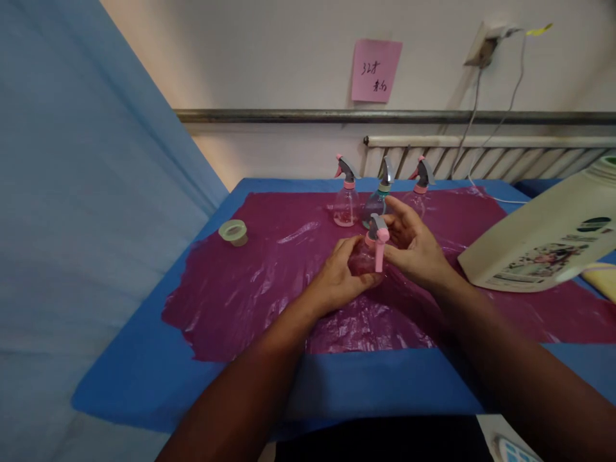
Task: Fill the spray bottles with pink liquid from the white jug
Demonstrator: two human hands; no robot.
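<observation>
My left hand (337, 276) is wrapped round the clear body of a small spray bottle (362, 258) with a grey and pink trigger head. The bottle is roughly upright, its pink trigger facing me. Close to the right side of that head is my right hand (419, 249), open with fingers apart and curved; whether the thumb touches the head I cannot tell. Behind stand a pink-collared spray bottle (345, 208), a teal-collared spray bottle (373, 206) and another pink-collared spray bottle (419, 200), the last two partly hidden by my right hand.
A big cream jug (539, 247) with a label leans at the right, its mouth uncapped. At the left lies a pale green cap (233, 232). Purple plastic sheeting (240, 289) covers the blue table (385, 378). A blue curtain (96, 192) hangs left; a metal rail (289, 116) crosses the wall.
</observation>
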